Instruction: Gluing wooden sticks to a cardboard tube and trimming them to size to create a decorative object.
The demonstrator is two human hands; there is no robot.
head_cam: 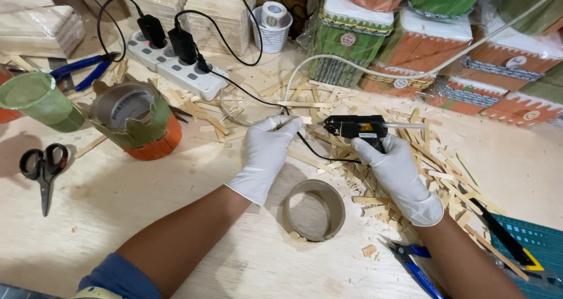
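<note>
Both my hands wear white gloves. My right hand [394,176] grips a black hot glue gun [354,126] whose nozzle points left. My left hand [268,151] holds a thin wooden stick [299,120] between its fingertips, right at the gun's nozzle. A black cord [311,149] runs from the gun under my left hand. Just below and between my hands a brown cardboard ring [314,210] stands on the wooden table [117,205].
Cut wooden sticks [434,164] litter the table's middle and right. At left stand a decorated cardboard ring [138,120], a green cup [40,101] and black scissors [43,169]. A power strip [176,64] lies behind. Blue pliers [417,264] and a green cutting mat [536,243] lie at lower right. Wrapped boxes [434,46] line the back.
</note>
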